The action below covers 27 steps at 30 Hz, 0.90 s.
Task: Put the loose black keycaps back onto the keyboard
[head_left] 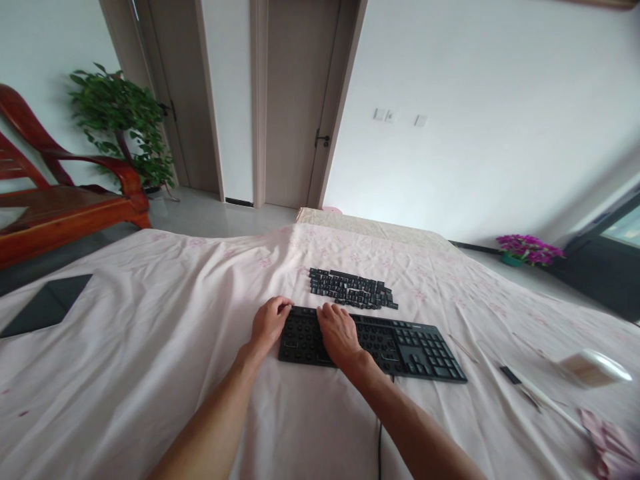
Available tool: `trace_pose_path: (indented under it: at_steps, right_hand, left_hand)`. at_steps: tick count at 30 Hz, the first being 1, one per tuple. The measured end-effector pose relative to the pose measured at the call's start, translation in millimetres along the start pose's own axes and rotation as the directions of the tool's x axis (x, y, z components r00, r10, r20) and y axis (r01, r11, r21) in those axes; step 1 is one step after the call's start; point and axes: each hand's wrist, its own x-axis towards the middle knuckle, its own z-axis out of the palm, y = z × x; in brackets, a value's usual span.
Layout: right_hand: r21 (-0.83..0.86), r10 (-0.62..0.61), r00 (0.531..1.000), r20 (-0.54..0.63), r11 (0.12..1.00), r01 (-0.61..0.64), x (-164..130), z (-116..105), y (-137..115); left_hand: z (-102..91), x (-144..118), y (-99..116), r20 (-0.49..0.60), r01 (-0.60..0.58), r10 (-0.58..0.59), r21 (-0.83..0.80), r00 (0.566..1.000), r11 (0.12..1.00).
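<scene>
A black computer keyboard (425,353) lies on the cloth in front of me. Its left and middle parts show bare key sockets, while the number pad at the right has its keys on. At the upper left corner my left hand (267,323) is closed, thumb and finger pinched on the keyboard's edge. Over the keyboard's top row my right hand (340,333) has its fingers bent and together; its fingertips hide whatever is under them. Just beyond the keyboard, loose black keycaps (350,288) lie in rows.
A pale floral cloth (240,273) covers the surface, with folds. At the right lie a thin stick (463,348), a black-ended tool (510,375) and a clear container (593,368). A dark flat panel (47,305) lies at the left. The keyboard's cable (380,440) runs toward me.
</scene>
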Motion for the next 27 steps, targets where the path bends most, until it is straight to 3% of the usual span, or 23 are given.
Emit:
trace_pose_path:
  at_steps: [5, 9, 12, 15, 22, 27]
  right_hand:
    - [0.025, 0.009, 1.0, -0.004, 1.0, -0.009, -2, -2, -2]
    - [0.197, 0.045, 0.998, -0.05, 0.98, -0.034, -2, 2, 24]
    - [0.298, 0.222, 0.97, -0.096, 0.937, -0.185, 3, 8, 51]
    - [0.278, 0.322, 0.939, -0.118, 0.919, -0.28, 12, 12, 69]
    - [0.114, 0.252, 0.963, -0.097, 0.964, -0.241, 33, 19, 73]
    - [0.098, 0.225, 0.971, -0.079, 0.971, -0.217, 38, 18, 72]
  left_hand:
    - [0.9, 0, -1, 0.001, -0.01, 0.01, 0.013, 1.0, 1.0]
    - [1.7, 1, -3, 0.001, -0.019, 0.019, 0.014, 1.0, 1.0]
    - [2.1, 2, -4, -0.001, -0.02, 0.02, 0.013, 1.0, 1.0]
    - [2.3, 3, -5, -0.004, -0.013, 0.013, 0.016, 1.0, 1.0]
    - [0.8, 4, -5, 0.0, 0.0, 0.0, 0.026, 1.0, 1.0]
    - [0.8, 4, -4, 0.005, 0.012, -0.012, 0.029, 1.0, 1.0]
